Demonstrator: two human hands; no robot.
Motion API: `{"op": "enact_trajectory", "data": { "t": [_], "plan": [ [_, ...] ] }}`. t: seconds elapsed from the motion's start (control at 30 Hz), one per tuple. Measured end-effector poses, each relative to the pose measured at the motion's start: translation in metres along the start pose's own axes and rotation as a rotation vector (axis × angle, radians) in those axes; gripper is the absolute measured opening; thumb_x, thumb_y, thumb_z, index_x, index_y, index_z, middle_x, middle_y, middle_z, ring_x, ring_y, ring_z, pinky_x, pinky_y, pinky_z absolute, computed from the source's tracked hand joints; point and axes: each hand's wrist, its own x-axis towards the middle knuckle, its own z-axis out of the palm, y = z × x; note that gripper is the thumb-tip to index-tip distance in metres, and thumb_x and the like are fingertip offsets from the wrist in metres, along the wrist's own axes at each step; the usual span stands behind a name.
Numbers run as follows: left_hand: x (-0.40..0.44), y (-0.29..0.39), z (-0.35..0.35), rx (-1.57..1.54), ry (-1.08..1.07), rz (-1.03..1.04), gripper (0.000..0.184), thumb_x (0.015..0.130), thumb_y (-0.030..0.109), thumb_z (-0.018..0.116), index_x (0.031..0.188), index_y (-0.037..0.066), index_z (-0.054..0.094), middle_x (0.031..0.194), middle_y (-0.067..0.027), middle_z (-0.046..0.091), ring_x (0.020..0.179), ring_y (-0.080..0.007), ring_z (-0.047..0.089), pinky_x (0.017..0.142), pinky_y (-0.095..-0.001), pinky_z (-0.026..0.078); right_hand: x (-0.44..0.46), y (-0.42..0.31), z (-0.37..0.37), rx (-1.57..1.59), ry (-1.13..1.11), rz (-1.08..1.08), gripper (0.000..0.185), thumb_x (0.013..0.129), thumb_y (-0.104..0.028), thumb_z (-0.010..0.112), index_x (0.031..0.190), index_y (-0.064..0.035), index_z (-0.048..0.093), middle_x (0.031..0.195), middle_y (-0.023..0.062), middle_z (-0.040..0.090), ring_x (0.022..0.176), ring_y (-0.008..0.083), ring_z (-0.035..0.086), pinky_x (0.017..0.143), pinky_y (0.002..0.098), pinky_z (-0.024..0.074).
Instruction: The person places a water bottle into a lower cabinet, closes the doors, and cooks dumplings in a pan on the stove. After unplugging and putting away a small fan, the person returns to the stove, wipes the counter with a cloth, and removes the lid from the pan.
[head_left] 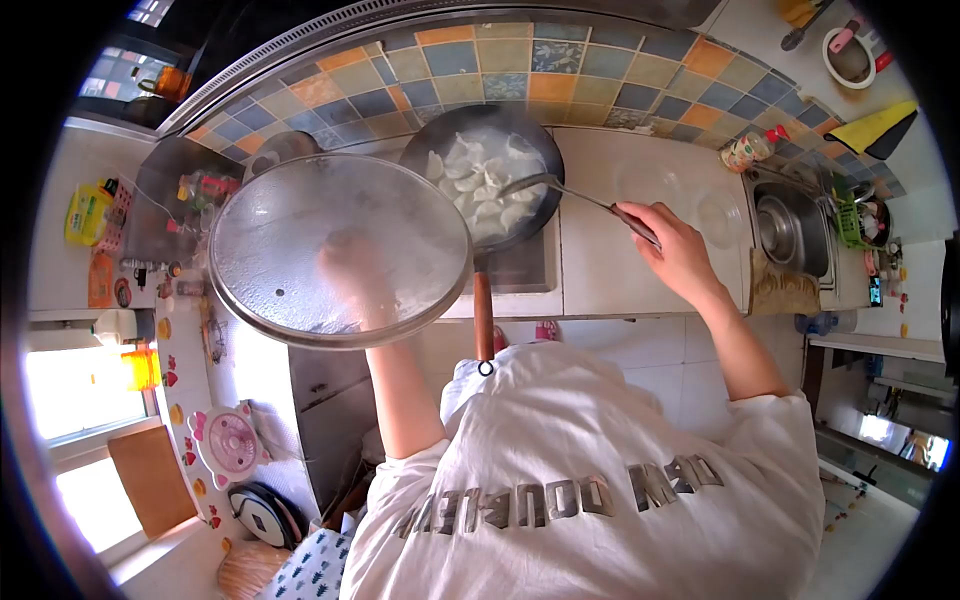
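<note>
A large glass lid (270,235), fogged with droplets, is held up left of the wok. Behind its glass, blurred, my left hand (350,265) is closed at the lid's middle. My right hand (668,240) grips the wooden handle of a metal ladle (585,192). The ladle's head rests among white dumplings (485,180) in the dark wok (545,215). Steam and pale liquid surround the dumplings. The wok's wooden handle (484,315) points toward my body.
A steel sink (792,232) is at the right, with a bottle (748,152) near its back corner. A green basket (853,222) stands beyond the sink. Tiles line the wall behind the pale counter (640,270). A yellow package (88,213) sits at the far left.
</note>
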Motion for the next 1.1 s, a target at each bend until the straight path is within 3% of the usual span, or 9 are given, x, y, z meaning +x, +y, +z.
{"op": "enact_trajectory", "data": {
  "t": [0.13, 0.37, 0.53, 0.63, 0.7, 0.77, 0.87, 1.03, 1.1],
  "plan": [
    [-0.005, 0.083, -0.028, -0.103, -0.067, -0.424, 0.022, 0.091, 0.020, 0.054, 0.096, -0.001, 0.058, 0.080, -0.0110, 0.060, 0.071, -0.0229, 0.057, 0.065, -0.0367, 0.048, -0.002, -0.004, 0.000, -0.152, -0.044, -0.072, 0.040, 0.083, -0.006, 0.062, 0.121, -0.0183, 0.059, 0.091, 0.0050, 0.057, 0.077, 0.0246, 0.063, 0.066, 0.0367, 0.0523],
    [-0.013, -0.002, -0.011, -0.777, 0.033, -0.406, 0.010, 0.090, 0.011, 0.058, 0.095, 0.004, 0.054, 0.079, -0.0032, 0.056, 0.067, -0.0131, 0.054, 0.056, -0.0265, 0.046, -0.019, -0.015, 0.023, -0.215, -0.059, -0.075, 0.041, 0.082, -0.007, 0.063, 0.121, -0.0190, 0.060, 0.091, 0.0034, 0.056, 0.078, 0.0220, 0.062, 0.065, 0.0362, 0.0524],
    [-0.013, 0.032, -0.020, -0.216, -0.049, -0.225, 0.004, 0.089, 0.006, 0.057, 0.090, 0.005, 0.053, 0.075, -0.0003, 0.053, 0.064, -0.0100, 0.050, 0.054, -0.0253, 0.044, -0.028, -0.020, 0.048, -0.164, -0.059, -0.013, 0.038, 0.084, -0.008, 0.062, 0.121, -0.0175, 0.060, 0.091, 0.0042, 0.055, 0.081, 0.0221, 0.061, 0.066, 0.0367, 0.0518],
    [-0.009, 0.012, -0.016, -1.005, -0.033, -0.421, 0.005, 0.087, 0.004, 0.057, 0.084, 0.005, 0.053, 0.072, 0.0000, 0.051, 0.062, -0.0099, 0.049, 0.052, -0.0261, 0.042, -0.032, -0.015, 0.075, -0.120, -0.031, 0.030, 0.037, 0.087, -0.009, 0.059, 0.123, -0.0178, 0.058, 0.093, 0.0053, 0.055, 0.083, 0.0237, 0.060, 0.067, 0.0375, 0.0512],
    [-0.002, -0.026, -0.011, -0.340, -0.070, -0.123, 0.012, 0.091, 0.013, 0.052, 0.080, 0.008, 0.055, 0.069, -0.0010, 0.053, 0.062, -0.0124, 0.051, 0.057, -0.0285, 0.044, -0.032, -0.008, 0.094, -0.097, 0.001, 0.058, 0.036, 0.089, -0.010, 0.058, 0.124, -0.0189, 0.057, 0.096, 0.0059, 0.056, 0.083, 0.0250, 0.060, 0.068, 0.0382, 0.0500],
    [-0.002, -0.023, -0.011, -0.251, -0.029, -0.111, 0.017, 0.092, 0.015, 0.049, 0.078, 0.009, 0.056, 0.067, -0.0021, 0.053, 0.061, -0.0135, 0.052, 0.057, -0.0294, 0.045, -0.030, -0.002, 0.109, -0.079, 0.026, 0.070, 0.039, 0.088, -0.010, 0.059, 0.125, -0.0194, 0.055, 0.096, 0.0057, 0.054, 0.085, 0.0247, 0.059, 0.067, 0.0384, 0.0509],
    [-0.006, 0.010, -0.019, -0.608, 0.052, -0.363, 0.013, 0.088, 0.009, 0.052, 0.077, 0.007, 0.057, 0.066, -0.0028, 0.054, 0.059, -0.0130, 0.051, 0.052, -0.0288, 0.043, -0.020, 0.002, 0.129, -0.064, 0.073, 0.064, 0.040, 0.087, -0.010, 0.060, 0.126, -0.0191, 0.055, 0.096, 0.0057, 0.052, 0.087, 0.0243, 0.059, 0.065, 0.0389, 0.0520],
    [-0.002, -0.002, -0.029, -0.426, 0.001, -0.440, 0.007, 0.084, 0.009, 0.057, 0.079, 0.005, 0.059, 0.070, -0.0028, 0.060, 0.061, -0.0119, 0.054, 0.053, -0.0279, 0.043, 0.008, 0.006, 0.153, -0.059, 0.141, 0.016, 0.039, 0.089, -0.012, 0.058, 0.127, -0.0191, 0.054, 0.095, 0.0060, 0.051, 0.087, 0.0242, 0.059, 0.063, 0.0385, 0.0525],
    [-0.004, -0.034, -0.027, -0.875, -0.103, -0.424, 0.007, 0.085, 0.010, 0.056, 0.081, 0.005, 0.058, 0.072, -0.0031, 0.060, 0.061, -0.0121, 0.055, 0.053, -0.0279, 0.044, 0.021, 0.006, 0.159, -0.082, 0.153, 0.002, 0.038, 0.090, -0.012, 0.058, 0.127, -0.0189, 0.053, 0.095, 0.0063, 0.051, 0.087, 0.0242, 0.059, 0.063, 0.0382, 0.0527]
  ]
}}
